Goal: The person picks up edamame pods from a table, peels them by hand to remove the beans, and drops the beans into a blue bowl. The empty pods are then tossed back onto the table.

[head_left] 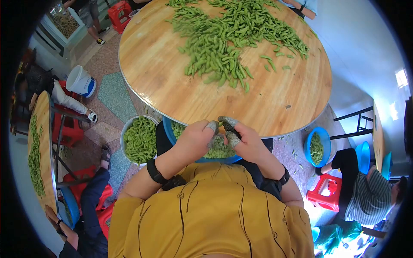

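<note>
My left hand and my right hand meet at the table's near edge, above a blue basin at my lap. Grey, worn coverings wrap some fingertips on both. Pinched between the fingertips is a small green edamame pod, mostly hidden by them. Pale green shelled beans lie in the basin below. A large heap of edamame pods spreads over the far half of the round wooden table, with a few loose ones at its right.
Left of my lap stands a white bucket with green pods in it. Another white bucket is farther left. A blue basin and a red stool are at right. Other people sit around, some at a second table.
</note>
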Motion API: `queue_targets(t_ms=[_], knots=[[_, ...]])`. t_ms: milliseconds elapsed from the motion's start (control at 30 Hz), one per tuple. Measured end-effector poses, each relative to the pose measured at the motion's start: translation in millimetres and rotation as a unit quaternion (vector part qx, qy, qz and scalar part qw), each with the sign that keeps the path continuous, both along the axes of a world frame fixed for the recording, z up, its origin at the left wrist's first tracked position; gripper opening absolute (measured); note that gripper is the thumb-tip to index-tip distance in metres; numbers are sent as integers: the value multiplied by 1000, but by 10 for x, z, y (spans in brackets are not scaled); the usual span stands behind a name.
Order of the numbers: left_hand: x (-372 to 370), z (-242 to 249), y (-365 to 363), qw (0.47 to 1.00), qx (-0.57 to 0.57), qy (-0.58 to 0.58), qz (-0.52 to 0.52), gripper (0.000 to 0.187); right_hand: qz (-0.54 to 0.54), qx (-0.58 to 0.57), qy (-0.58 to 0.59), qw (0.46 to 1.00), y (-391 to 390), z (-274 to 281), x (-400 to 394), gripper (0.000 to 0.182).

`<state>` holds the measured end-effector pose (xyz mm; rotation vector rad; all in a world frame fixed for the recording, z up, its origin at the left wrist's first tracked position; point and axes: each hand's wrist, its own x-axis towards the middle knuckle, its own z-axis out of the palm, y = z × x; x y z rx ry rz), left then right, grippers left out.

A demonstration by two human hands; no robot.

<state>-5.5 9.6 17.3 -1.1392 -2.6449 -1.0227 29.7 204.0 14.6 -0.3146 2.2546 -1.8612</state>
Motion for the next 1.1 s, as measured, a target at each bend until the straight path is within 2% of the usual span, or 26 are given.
queue_targets(t_ms=[33, 67, 100, 133, 167, 200, 233, 300, 333, 367, 400, 433, 500, 633, 733, 800, 833, 900, 967, 1033, 1100], knots=[[27, -13, -23, 1000, 0, -3, -2, 10, -2, 0, -3, 1000, 6, -8, 36, 41], [47, -22, -54, 998, 37, -56, -18, 10, 6, -102, -138, 985, 10, 9, 69, 41], [45, -27, -84, 991, 75, -107, -32, 11, 15, -200, -266, 943, 14, 59, 83, 40], [41, -64, -122, 991, 75, -106, -33, 11, 14, -200, -265, 943, 22, 143, 104, 40], [39, -125, -169, 870, 244, -425, -60, 12, 15, -245, -313, 917, 30, 247, 129, 39], [46, -129, -193, 622, 379, -681, -77, 14, 17, -288, -361, 887, 25, 301, 147, 38], [67, -123, -187, 623, 378, -681, -78, 14, 17, -288, -360, 888, 15, 289, 155, 38], [88, -68, -138, 808, 259, -528, -33, 16, 8, -223, -317, 922, -10, 242, 154, 40], [83, -55, -130, 808, 260, -527, -33, 16, 7, -222, -316, 922, -30, 233, 163, 40], [71, -45, -124, 948, 147, -280, -40, 16, 9, -147, -263, 954, -57, 222, 176, 43], [71, -41, -121, 999, 19, -6, -43, 16, 11, -72, -207, 976, -75, 214, 188, 45], [83, -46, -115, 999, 18, -6, -42, 16, 12, -73, -207, 976, -77, 210, 191, 45], [111, -80, -98, 996, -62, 67, -5, 13, -8, -60, -187, 980, -83, 188, 197, 48], [187, -238, -58, 997, -45, 67, 10, 10, -23, -72, -178, 981, -113, 18, 249, 48], [188, -294, -25, 998, -12, 52, 26, 15, -45, -112, -196, 973, -117, -14, 288, 46], [165, -236, -49, 992, -116, 43, -23, 7, -33, -111, -255, 960, -92, 52, 297, 44], [162, -204, -50, 992, -114, 48, -24, 7, -35, -110, -250, 961, -78, 44, 309, 44], [157, -141, -40, 987, -146, 55, -46, 6, -17, -28, -209, 977, -62, 2, 318, 38], [169, -116, 16, 987, -148, 61, -28, 7, -20, -11, -178, 984, -40, 2, 305, 40], [166, -142, 54, 986, -151, 65, -8, 8, -27, 86, -29, 995, -13, -42, 287, 40], [152, -243, 69, 996, -93, -18, 4, 12, -20, 80, -40, 996, 35, -40, 272, 40]])
